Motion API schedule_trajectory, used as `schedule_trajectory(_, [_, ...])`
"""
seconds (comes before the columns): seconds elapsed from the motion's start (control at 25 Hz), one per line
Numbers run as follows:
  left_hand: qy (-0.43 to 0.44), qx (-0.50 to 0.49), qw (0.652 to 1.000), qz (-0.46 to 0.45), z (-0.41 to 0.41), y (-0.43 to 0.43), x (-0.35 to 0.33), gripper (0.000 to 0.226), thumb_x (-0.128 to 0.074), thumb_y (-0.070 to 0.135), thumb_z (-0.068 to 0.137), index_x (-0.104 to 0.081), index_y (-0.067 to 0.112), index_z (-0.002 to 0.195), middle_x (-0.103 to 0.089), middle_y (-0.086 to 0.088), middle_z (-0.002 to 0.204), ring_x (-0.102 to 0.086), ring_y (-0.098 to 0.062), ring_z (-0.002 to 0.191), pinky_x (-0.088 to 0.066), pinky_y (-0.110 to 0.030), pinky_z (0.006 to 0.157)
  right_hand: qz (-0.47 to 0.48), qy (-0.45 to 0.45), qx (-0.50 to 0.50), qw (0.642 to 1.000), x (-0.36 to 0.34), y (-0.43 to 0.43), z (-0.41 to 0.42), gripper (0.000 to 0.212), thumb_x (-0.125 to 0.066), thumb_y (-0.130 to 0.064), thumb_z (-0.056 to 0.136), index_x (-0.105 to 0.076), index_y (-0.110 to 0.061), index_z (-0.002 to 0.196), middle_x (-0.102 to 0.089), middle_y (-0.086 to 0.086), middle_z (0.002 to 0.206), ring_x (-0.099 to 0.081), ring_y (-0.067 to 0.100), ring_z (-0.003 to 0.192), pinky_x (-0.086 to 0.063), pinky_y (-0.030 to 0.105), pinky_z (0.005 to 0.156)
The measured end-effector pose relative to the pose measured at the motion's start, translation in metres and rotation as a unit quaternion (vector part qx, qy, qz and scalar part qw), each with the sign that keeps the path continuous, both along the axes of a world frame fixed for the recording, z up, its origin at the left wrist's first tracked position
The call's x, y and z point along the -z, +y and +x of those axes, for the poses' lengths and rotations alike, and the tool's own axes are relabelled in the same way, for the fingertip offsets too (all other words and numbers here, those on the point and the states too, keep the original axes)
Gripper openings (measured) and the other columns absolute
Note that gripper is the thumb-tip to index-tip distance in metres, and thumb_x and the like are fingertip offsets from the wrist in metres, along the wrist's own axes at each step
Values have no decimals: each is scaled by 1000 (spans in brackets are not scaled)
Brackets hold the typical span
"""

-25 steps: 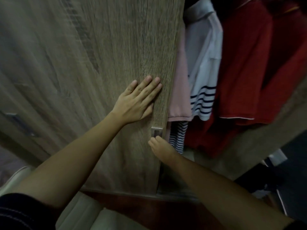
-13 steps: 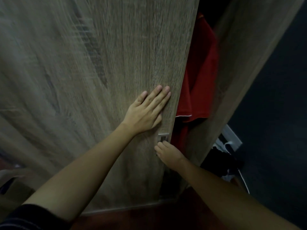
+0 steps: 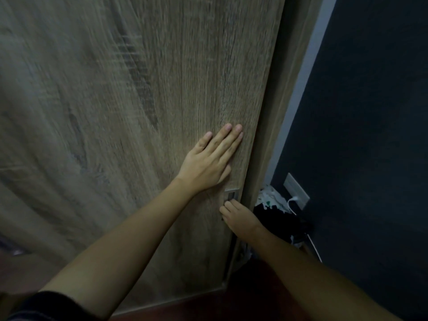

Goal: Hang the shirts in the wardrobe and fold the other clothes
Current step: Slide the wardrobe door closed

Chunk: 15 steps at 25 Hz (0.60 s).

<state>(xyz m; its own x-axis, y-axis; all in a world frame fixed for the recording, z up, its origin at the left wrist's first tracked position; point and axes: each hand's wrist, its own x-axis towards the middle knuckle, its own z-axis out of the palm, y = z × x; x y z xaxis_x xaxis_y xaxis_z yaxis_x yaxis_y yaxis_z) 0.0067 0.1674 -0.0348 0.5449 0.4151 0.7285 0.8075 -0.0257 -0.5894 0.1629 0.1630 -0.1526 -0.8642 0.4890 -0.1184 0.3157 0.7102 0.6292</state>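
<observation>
At the lower left corner a dark sleeve (image 3: 46, 304) ends above the elbow, and the bare left forearm rises from it toward the middle of the view. Behind it stands the wide wardrobe door of grey-brown wood-grain board (image 3: 139, 112), blurred on its left part. It fills more than half of the view and hides the wardrobe's inside, so no shirts show.

The left hand (image 3: 206, 167) lies flat on the door close to its right edge. Its fingers (image 3: 222, 140) are straight and held together, and the palm presses on the board.

Just below that hand, set into the door near the same edge, is a small silver metal recessed pull (image 3: 231, 194). The right hand (image 3: 240, 218) covers the lower part of the pull. Its fingers are bent and their tips hook into the recess, with the back of the hand toward the camera.

Right of the door edge runs the upright brown wooden side panel of the wardrobe (image 3: 284, 100), with only a thin dark seam between the two. Below lies a dark reddish-brown floor (image 3: 254, 293).

Past the panel, low against the wall, sits a heap of black and white patterned clothes (image 3: 273, 205). Beside the heap a grey rectangular wall socket (image 3: 296, 189) holds a white plug and cable (image 3: 292, 202). The dark blue-grey wall (image 3: 370, 135) fills the right side.
</observation>
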Motion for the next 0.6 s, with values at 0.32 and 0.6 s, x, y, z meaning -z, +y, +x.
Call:
schedule_trajectory(0.32, [-14, -21, 1000, -8, 22, 5, 1, 71, -42, 37, 88, -21, 6, 148, -20, -8, 153, 7, -22, 146, 3, -40, 114, 1, -22, -33, 999, -1, 11, 27, 35, -47, -29, 89, -62, -17, 118, -57, -2, 114, -54, 16, 106, -39, 28, 102])
schedule_trajectory(0.6, [-43, -16, 996, -72, 28, -19, -9, 72, -46, 36, 85, -23, 5, 146, -16, -7, 152, -14, -26, 145, -4, -41, 113, -18, 8, -23, 1000, -5, 6, 28, 35, -48, -29, 87, -63, -20, 118, -58, -6, 113, -55, 14, 108, -38, 26, 103])
